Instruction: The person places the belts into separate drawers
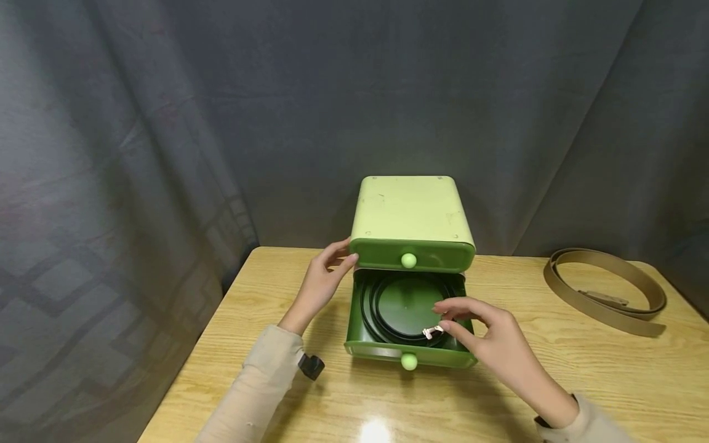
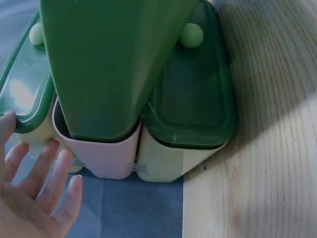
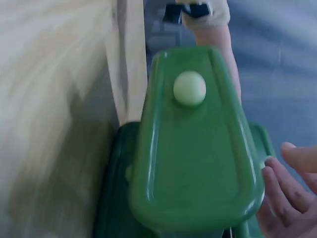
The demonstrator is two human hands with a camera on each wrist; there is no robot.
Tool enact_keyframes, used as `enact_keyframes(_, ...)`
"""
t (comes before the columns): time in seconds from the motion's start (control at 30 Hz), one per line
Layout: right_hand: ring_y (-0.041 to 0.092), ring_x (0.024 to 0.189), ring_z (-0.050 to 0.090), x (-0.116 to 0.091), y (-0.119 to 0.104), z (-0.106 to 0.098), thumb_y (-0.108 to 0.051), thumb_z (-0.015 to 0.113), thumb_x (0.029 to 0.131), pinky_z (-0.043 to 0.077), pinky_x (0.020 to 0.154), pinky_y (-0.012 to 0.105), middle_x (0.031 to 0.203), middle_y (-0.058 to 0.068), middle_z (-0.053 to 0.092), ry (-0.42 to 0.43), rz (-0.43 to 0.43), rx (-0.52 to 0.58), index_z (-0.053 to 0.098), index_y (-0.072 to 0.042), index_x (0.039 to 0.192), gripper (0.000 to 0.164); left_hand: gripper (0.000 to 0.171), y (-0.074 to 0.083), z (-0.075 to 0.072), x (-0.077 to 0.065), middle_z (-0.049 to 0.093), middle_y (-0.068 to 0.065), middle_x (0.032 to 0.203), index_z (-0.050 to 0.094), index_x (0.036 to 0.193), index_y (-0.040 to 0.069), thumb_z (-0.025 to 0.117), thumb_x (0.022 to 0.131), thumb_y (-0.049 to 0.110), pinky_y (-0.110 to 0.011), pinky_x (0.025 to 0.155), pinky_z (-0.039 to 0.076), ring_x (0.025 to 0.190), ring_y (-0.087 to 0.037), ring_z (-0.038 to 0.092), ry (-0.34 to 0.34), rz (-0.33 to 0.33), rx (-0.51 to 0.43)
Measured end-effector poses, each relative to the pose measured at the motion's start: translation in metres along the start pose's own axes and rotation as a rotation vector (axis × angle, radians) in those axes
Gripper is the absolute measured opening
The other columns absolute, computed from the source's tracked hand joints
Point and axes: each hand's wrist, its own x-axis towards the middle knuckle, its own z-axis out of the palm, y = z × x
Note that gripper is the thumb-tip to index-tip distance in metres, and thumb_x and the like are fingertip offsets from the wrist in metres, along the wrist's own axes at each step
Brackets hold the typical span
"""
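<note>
A small drawer cabinet (image 1: pixel 411 206) with a pale yellow-green top and green drawer fronts stands on the table. Its middle drawer (image 1: pixel 411 354) is pulled out, and inside lies a coiled black belt (image 1: pixel 382 323) with a metal buckle (image 1: pixel 432 332). My left hand (image 1: pixel 321 280) rests against the cabinet's upper left corner, thumb at the front edge of the top drawer (image 2: pixel 25 94) and fingers spread along the side. Over the right part of the pulled-out drawer, my right hand (image 1: pixel 493 335) has thumb and forefinger apart beside the buckle. Whether they touch it is unclear.
A loosely coiled brown belt (image 1: pixel 598 311) lies at the table's right side. Below the pulled-out drawer is a closed bottom drawer (image 2: pixel 193 99) with a round knob. A grey curtain (image 1: pixel 354 92) hangs behind the wooden table (image 1: pixel 554 381).
</note>
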Motion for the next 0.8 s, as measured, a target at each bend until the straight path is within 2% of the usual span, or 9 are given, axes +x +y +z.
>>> enact_keyframes(0.23,0.008,0.083,0.067,-0.017,-0.011,0.005,0.009,0.075,0.081,0.051,0.074,0.017,0.096,-0.001,0.073,0.084,0.007,0.109,0.073,-0.011,0.108,0.034,0.044,0.001,0.0,0.0,0.066,-0.004,0.121,0.058,0.14,0.021,0.064,0.098,0.032,-0.044,0.087,0.05,0.104,-0.024,0.062,0.007,0.008,-0.003)
enact_keyframes(0.5,0.008,0.081,0.066,-0.033,-0.017,0.007,0.008,0.075,0.082,0.049,0.076,0.016,0.094,0.0,0.073,0.086,0.051,0.101,0.073,-0.009,0.107,0.03,0.045,0.0,0.001,-0.001,0.065,-0.006,0.123,0.056,0.142,0.018,0.063,0.099,0.032,-0.044,0.09,0.049,0.107,-0.023,0.062,0.005,0.02,-0.021)
enact_keyframes(0.8,0.01,0.081,0.067,-0.05,-0.018,0.017,0.015,0.074,0.079,0.049,0.082,0.014,0.092,0.002,0.074,0.162,0.072,0.139,0.072,-0.004,0.106,0.033,0.045,0.0,0.002,-0.001,0.063,-0.005,0.125,0.056,0.142,0.019,0.063,0.099,0.032,-0.045,0.092,0.048,0.111,-0.025,0.061,0.002,0.026,-0.028)
